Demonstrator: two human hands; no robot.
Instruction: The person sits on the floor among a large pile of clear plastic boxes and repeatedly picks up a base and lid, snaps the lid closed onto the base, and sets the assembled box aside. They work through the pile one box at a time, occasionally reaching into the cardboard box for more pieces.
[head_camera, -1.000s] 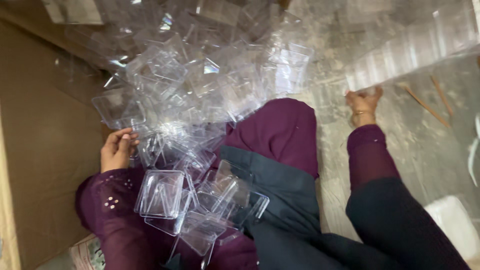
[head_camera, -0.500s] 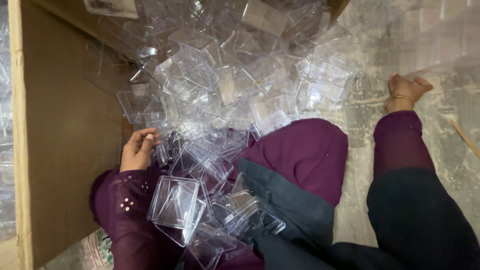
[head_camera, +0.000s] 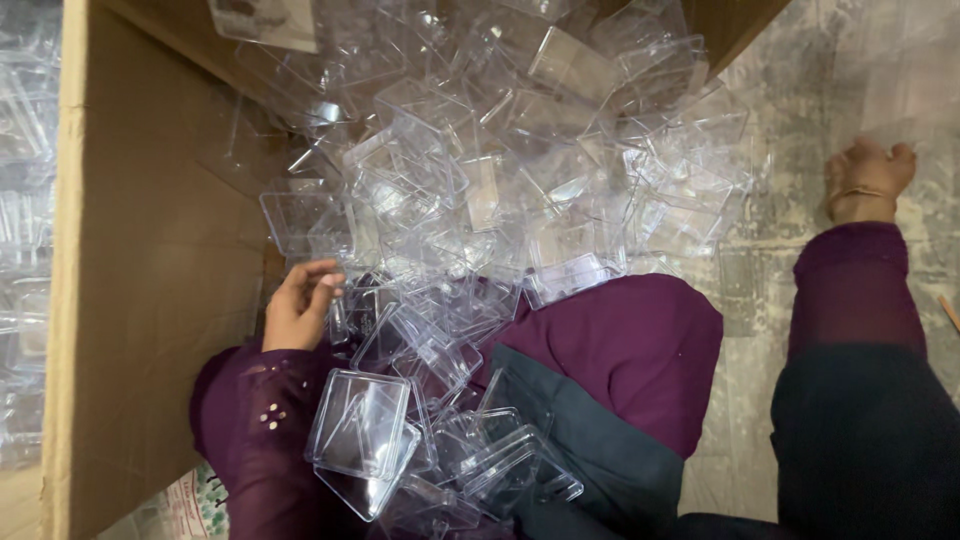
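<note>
Left hand (head_camera: 298, 310), fingers curled loosely onto the clear plastic boxes (head_camera: 520, 180) heaped at the cardboard box's (head_camera: 150, 250) open edge; the right hand can't be seen. Nudged, the brittle heap could slide and crack.

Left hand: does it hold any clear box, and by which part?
Cannot be told. The left hand reaches into the pile of clear boxes, fingers curled at one box edge; a closed hold is not visible.

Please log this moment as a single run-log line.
left hand: reaching into clear plastic boxes | right hand: not in view | cardboard flap: beside pile | lap: loose boxes
</note>
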